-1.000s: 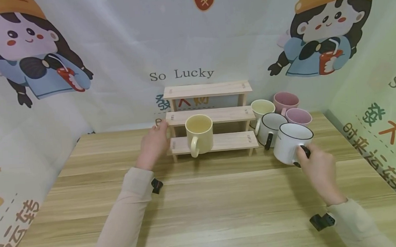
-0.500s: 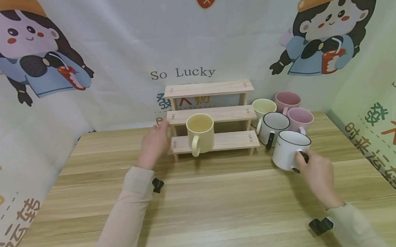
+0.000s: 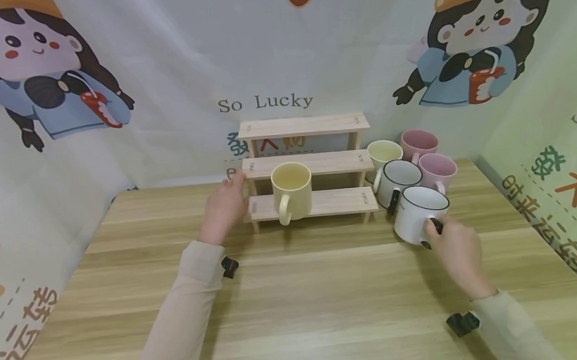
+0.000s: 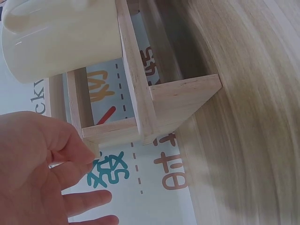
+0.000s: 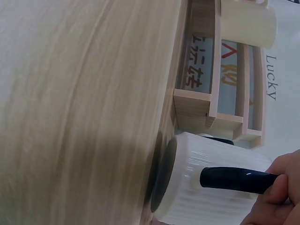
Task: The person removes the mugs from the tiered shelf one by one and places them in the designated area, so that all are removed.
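Note:
My right hand grips the black handle of a white, black-rimmed enamel-style mug. The mug is upright, just in front of the other mugs; whether its base touches the table I cannot tell. At the left end of a three-tier wooden display rack, my left hand pinches the middle tier's end between thumb and forefinger, the other fingers spread in the left wrist view. A cream-yellow mug stands on the bottom tier, left of its middle, handle toward me.
Right of the rack stand a pale green-yellow mug, a second white mug with black rim and handle, a dark pink mug and a lighter pink mug. A printed cloth encloses the wooden table.
The held white mug has moved a little left and toward me, uncovering more of the lighter pink mug. My left hand stays at the rack. The head view has tilted slightly.

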Motion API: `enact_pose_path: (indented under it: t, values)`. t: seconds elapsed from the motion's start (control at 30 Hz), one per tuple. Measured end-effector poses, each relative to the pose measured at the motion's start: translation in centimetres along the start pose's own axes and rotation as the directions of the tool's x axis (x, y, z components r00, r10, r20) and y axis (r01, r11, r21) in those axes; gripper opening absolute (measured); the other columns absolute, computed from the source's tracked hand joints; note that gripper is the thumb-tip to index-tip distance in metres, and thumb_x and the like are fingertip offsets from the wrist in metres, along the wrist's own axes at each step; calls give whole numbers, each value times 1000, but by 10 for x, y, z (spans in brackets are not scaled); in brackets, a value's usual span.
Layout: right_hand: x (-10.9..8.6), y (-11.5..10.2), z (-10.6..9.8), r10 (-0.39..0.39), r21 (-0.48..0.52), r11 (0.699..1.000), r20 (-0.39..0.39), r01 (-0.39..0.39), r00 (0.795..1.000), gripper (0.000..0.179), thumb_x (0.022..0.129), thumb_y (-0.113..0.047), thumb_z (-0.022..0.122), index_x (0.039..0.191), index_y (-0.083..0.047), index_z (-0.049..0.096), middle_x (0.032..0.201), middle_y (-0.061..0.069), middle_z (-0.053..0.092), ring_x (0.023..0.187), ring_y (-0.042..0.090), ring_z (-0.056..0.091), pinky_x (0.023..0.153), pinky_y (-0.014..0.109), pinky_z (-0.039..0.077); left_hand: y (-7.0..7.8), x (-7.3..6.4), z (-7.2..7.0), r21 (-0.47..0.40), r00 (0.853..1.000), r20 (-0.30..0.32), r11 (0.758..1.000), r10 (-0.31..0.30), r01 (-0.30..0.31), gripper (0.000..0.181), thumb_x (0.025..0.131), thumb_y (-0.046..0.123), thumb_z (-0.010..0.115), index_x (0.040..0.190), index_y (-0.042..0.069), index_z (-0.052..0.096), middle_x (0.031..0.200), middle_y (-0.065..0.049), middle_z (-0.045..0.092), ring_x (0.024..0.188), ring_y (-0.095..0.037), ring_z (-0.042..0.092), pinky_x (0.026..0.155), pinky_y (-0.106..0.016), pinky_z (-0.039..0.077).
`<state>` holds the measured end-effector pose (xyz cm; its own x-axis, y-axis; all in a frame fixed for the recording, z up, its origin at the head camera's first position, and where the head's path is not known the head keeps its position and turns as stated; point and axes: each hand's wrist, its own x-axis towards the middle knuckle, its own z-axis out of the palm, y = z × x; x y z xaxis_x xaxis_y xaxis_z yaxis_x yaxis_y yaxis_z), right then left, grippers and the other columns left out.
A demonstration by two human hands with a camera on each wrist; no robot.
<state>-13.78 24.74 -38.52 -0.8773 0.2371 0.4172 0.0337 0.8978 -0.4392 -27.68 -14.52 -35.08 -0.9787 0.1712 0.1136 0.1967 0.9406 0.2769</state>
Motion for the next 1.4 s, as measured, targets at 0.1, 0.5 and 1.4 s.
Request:
enact_pose_path:
  t: [0.1,0.5,1.4]
  values:
    - [-1,0,2,-3,5,1000,14,3,1000,31,90,-15,54,63,-3,45,52,10,45,47,28,42,40,32,26,0,1,-2,-3,1000,-1,1000,4,-4,40,90,8,55,128,8,42,126,-23,59,116,-42,54,78,-54,54]
    - [-5,2,17,44,7,999,45,-44,998,34,90,-17,52,59,-6,44,50,8,46,47,26,42,41,31,27,0,0,-2,-15,1000,16,1000,-5,6,44,90,7,53,132,7,41,132,-23,55,125,-44,48,88,-58,50]
    - [1,-3,-15,167,38,984,111,-172,980,35,93,-34,50,84,-1,56,71,17,60,61,31,55,49,32,35,3,0,-2,-16,1000,14,1000,-14,14,39,90,7,53,128,8,41,127,-22,58,110,-41,56,78,-53,52]
